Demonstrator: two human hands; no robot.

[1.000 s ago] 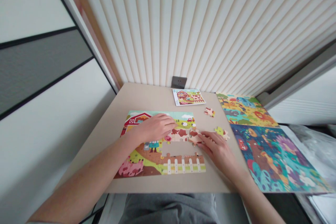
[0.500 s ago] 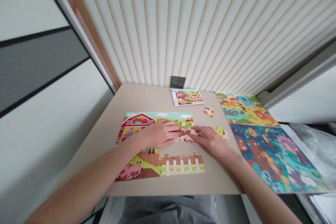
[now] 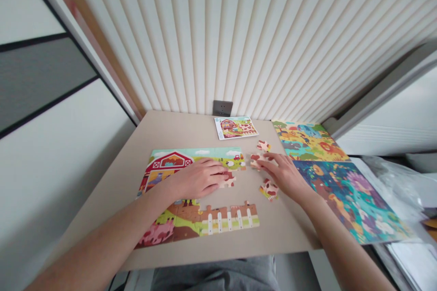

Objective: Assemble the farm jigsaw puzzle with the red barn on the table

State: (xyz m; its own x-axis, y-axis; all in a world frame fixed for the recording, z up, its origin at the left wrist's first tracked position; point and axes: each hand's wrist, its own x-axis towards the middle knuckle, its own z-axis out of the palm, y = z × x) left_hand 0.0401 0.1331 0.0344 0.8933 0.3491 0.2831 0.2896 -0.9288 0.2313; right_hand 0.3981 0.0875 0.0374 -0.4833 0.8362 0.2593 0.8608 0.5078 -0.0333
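The partly assembled farm jigsaw puzzle (image 3: 201, 152) lies on the table, with a gap between its upper part and the fence strip (image 3: 228, 220). My left hand (image 3: 201, 177) lies flat over its middle, fingers stretched out, their tips at a brown-and-cream cow piece (image 3: 229, 180). Right of the puzzle's upper edge, my right hand (image 3: 282, 173) has its fingertips closed on a cow-patterned puzzle piece (image 3: 256, 160), slightly blurred and apart from the puzzle. A loose cow piece (image 3: 269, 189) lies just below that hand, and another loose piece (image 3: 263, 146) lies above it.
A picture card (image 3: 236, 127) of the farm scene lies at the table's back edge. Two finished puzzles, a savanna one (image 3: 310, 141) and a dark blue one (image 3: 351, 200), lie on the right. Behind the table rises a ribbed wall with a socket (image 3: 222, 108).
My right hand has drawn a cow piece away from the puzzle, up and to the right. A loose cow piece below that hand now shows. My left hand stays on the puzzle; the view has shifted slightly.
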